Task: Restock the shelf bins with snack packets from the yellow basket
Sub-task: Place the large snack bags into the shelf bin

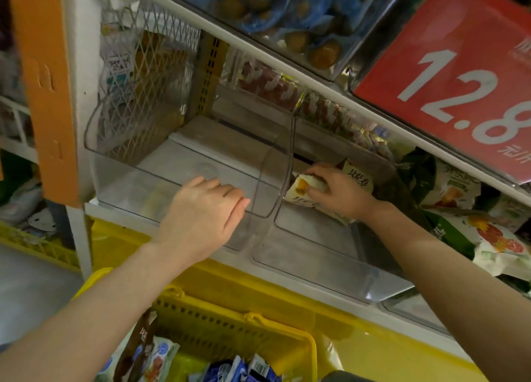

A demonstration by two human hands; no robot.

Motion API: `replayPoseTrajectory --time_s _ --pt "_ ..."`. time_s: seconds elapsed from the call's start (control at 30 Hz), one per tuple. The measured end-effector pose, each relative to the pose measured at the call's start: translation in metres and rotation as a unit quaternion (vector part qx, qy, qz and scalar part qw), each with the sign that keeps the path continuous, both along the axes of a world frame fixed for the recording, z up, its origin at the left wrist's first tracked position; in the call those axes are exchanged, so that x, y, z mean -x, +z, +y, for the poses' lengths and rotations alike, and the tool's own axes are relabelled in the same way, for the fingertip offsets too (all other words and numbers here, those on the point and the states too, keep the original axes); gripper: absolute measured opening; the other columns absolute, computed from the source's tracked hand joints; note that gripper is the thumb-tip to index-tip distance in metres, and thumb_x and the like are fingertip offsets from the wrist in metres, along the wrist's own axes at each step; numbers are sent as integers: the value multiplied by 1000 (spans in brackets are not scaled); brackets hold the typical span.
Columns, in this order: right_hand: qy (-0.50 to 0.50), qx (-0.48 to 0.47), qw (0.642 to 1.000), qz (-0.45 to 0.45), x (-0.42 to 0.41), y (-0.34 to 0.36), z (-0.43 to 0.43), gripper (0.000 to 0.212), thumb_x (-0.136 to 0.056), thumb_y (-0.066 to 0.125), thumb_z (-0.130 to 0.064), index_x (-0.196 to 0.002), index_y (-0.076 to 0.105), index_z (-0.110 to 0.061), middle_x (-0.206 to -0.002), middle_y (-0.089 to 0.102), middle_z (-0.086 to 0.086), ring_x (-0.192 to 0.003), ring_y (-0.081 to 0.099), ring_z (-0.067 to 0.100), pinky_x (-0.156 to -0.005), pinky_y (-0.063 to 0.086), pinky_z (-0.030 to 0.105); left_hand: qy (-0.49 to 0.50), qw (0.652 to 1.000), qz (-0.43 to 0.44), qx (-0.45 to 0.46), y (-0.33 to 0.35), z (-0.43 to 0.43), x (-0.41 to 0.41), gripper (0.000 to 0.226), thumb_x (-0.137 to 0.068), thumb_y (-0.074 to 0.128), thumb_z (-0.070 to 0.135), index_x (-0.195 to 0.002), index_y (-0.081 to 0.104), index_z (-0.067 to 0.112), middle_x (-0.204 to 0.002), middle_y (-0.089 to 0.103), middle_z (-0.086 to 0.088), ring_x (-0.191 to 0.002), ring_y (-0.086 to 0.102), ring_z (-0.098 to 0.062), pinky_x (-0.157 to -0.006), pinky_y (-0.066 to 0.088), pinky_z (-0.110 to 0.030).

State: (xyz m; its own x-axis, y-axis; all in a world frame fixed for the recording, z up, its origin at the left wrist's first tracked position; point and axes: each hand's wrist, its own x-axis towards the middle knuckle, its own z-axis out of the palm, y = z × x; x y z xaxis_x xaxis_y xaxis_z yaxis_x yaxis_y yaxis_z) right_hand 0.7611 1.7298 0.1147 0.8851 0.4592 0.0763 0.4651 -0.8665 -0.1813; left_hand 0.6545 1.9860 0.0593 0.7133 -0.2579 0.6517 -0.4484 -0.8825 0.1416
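- Nearest you, the yellow basket (pixel 258 318) holds loose packets (pixel 161 356).
- Your left hand (pixel 201 218) is relaxed, fingers straight, over the front rim of the left bin (pixel 138 163), holding nothing.
- Your right hand (pixel 336 192) grasps a white snack packet (pixel 301 187) inside the right bin (pixel 316 255).
- Farthest up, there's a red price sign (pixel 448 65).

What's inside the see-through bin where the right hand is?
A few white snack packets with an orange picture lie in the clear bin, and the right hand grips them. Whatever lies beneath the hand and the packets is covered.
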Motion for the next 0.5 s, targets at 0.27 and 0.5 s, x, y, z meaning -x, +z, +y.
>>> replayPoseTrajectory --time_s 0.27,0.5 --pt "-216 -77 971 -74 -8 -3 5 41 -94 42 -48 -123 41 -18 -119 59 8 -100 60 24 -77 49 35 6 999 -41 31 -6 -2 -1 41 -94 32 25 -73 65 13 -65 63 -2 -61 56 -20 -62 39 -34" --pt "-411 -350 841 4 -15 -15 10 56 -85 53 -56 -116 50 -10 -102 65 7 -88 63 21 -77 54 37 10 997 -67 39 -9 -2 -4 38 -94 35 25 -71 63 13 -63 61 0 -60 53 -19 -60 38 -32"
